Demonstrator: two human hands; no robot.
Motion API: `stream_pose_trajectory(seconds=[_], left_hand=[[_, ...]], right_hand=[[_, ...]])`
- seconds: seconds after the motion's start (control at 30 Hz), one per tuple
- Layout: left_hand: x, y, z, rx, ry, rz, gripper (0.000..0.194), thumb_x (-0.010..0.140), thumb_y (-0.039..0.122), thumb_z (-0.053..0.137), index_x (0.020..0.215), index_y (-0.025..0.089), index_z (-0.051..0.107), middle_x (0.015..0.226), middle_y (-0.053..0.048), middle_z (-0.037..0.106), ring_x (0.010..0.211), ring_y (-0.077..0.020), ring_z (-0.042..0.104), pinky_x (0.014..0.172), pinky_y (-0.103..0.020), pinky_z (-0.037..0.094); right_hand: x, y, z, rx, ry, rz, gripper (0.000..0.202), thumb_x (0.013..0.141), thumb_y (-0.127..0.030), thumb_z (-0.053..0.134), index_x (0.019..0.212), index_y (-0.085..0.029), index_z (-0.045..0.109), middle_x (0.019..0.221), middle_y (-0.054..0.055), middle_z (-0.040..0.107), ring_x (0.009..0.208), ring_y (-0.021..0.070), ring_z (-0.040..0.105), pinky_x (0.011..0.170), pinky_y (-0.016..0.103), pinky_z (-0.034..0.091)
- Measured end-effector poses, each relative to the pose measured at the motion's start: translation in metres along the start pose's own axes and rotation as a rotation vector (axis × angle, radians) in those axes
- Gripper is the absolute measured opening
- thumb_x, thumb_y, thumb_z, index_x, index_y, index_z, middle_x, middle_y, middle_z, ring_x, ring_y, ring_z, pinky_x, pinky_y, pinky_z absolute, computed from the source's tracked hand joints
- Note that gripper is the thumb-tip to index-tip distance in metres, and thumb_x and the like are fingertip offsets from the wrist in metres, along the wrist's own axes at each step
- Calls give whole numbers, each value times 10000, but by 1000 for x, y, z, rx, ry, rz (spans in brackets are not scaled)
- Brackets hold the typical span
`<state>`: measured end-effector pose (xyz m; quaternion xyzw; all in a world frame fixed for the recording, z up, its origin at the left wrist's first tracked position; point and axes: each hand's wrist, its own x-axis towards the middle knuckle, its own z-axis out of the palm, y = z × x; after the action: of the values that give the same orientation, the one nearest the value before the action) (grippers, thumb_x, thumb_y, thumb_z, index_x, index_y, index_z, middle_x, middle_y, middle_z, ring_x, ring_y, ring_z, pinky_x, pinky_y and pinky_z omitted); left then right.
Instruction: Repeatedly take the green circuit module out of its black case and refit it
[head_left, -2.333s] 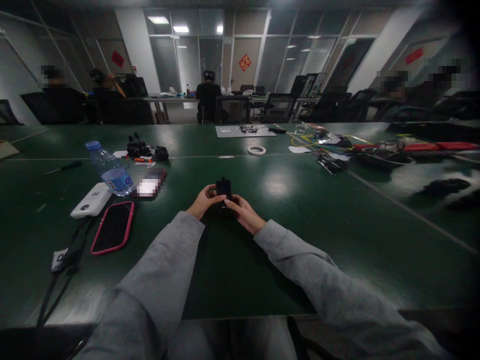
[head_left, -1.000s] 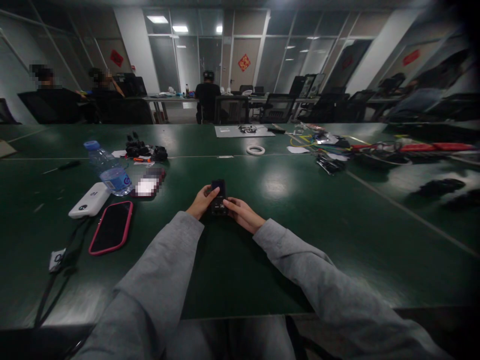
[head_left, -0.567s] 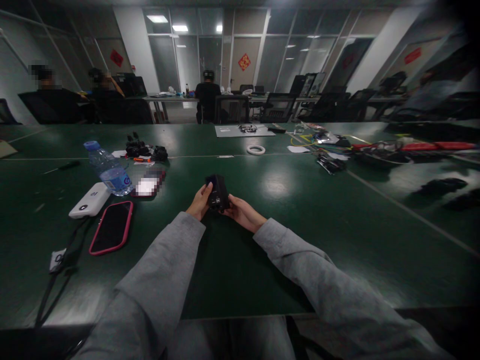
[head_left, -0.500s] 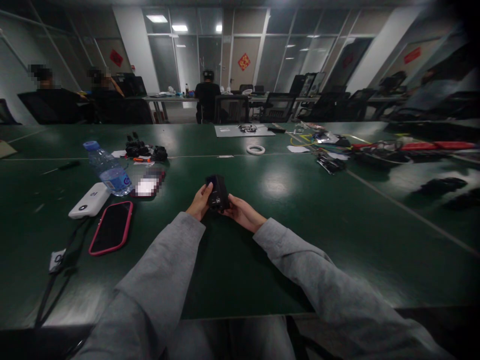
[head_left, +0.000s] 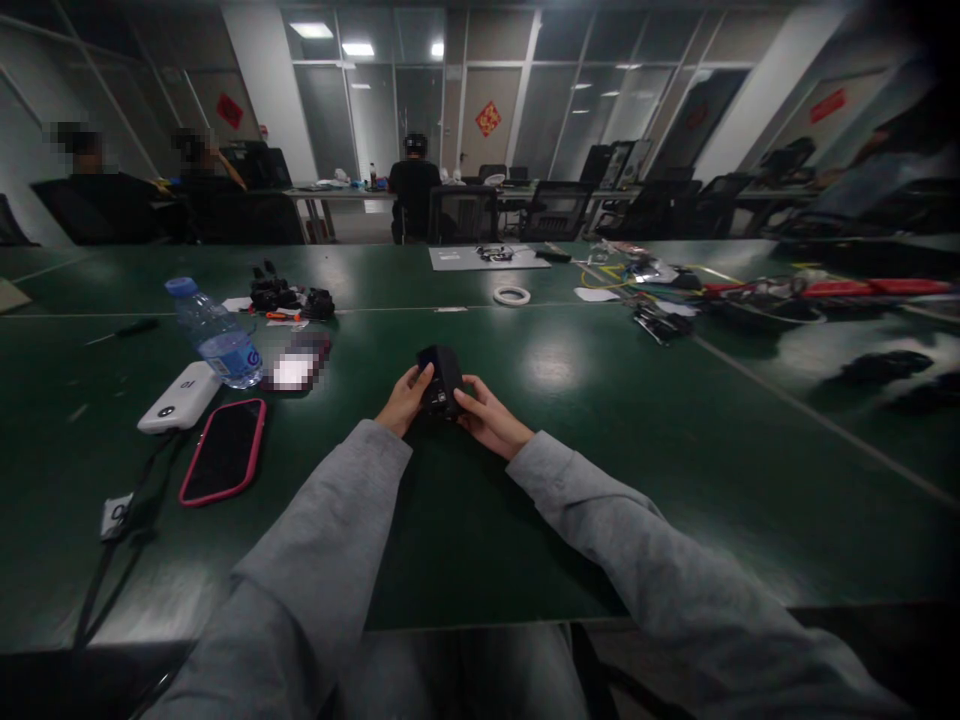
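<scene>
At the middle of the head view, over the green table (head_left: pixel 495 540), a black box (head_left: pixel 448 368) sits between both hands; the left hand (head_left: pixel 401 403) has its fingers clamped on one side, the right hand (head_left: pixel 491 416) on the other; a pink-edged phone (head_left: pixel 226 453), power bank (head_left: pixel 182 396) and bottle (head_left: pixel 227 350) are to the left.

Ceiling lights (head_left: pixel 311 31) glow, the dim table (head_left: pixel 660 430) shows glare, and outer edges look stretched.

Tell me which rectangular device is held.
The black boxy device, between left hand and right hand; the white power bank and pink-rimmed black phone lie untouched.
</scene>
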<state>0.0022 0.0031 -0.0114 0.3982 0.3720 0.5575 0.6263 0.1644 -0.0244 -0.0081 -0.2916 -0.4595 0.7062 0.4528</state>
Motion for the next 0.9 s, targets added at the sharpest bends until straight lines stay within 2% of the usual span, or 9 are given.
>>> stream_pose_trajectory(seconds=[0.07,0.17,0.27,0.33,0.4,0.47,0.63,0.8,0.9], left_hand=[[3,-2,-2,29,28,7,524,697,526,724,1030,138,610,888,-61,674,685,-109,612,617,-224,478],[3,-3,-1,101,31,15,454,731,496,706,1002,140,626,954,-71,676,723,-100,614,656,-222,475],[-2,-2,7,158,-56,5,433,764,473,680,1024,129,635,1036,-108,679,837,-143,643,800,-294,489],[-6,-2,14,150,-88,0,421,725,379,743,1034,122,620,1061,-120,680,927,-175,646,916,-350,462],[-8,-3,20,111,-81,6,442,655,246,804,1026,122,597,1090,-124,677,1003,-195,636,996,-384,421],[-9,-3,23,77,-51,16,459,630,181,811,1023,123,579,1111,-128,670,1054,-207,624,1033,-400,396],[-10,-2,22,54,31,33,465,647,198,795,1044,131,562,1115,-123,661,1100,-230,605,1036,-408,397],[-9,0,17,71,72,52,491,598,188,818,1014,139,562,1034,-92,669,1040,-220,612,1000,-397,422],[-7,2,13,59,55,62,515,591,240,828,1021,136,563,986,-71,663,984,-205,620,974,-385,439]], right_hand=[[2,-2,-3,-128,75,-107,485,694,-409,775,1013,-265,439,897,-32,606,784,112,599,717,247,480],[5,-4,-11,-413,275,-359,441,680,-409,774,950,-242,468,868,-25,562,815,130,556,779,276,456],[6,-4,-17,-688,453,-519,365,722,-405,725,950,-226,503,900,1,536,849,152,521,830,308,428],[5,-3,-19,-859,496,-577,310,737,-372,701,943,-217,529,936,25,529,896,178,511,851,333,418],[3,-2,-18,-998,499,-634,266,743,-331,682,932,-209,540,964,44,519,927,196,504,844,344,418],[2,-1,-15,-1086,479,-684,255,758,-308,661,944,-205,519,974,51,510,922,198,502,820,344,422],[0,2,-7,-1215,376,-728,339,759,-343,677,982,-206,462,1004,67,499,938,218,498,813,367,426],[-2,1,-1,-1187,284,-767,421,770,-354,675,1086,-202,441,1062,94,495,997,236,503,859,404,438],[-12,-12,14,-1142,258,-840,334,831,-288,593,1117,-217,437,1119,109,503,1079,245,496,919,437,423]])
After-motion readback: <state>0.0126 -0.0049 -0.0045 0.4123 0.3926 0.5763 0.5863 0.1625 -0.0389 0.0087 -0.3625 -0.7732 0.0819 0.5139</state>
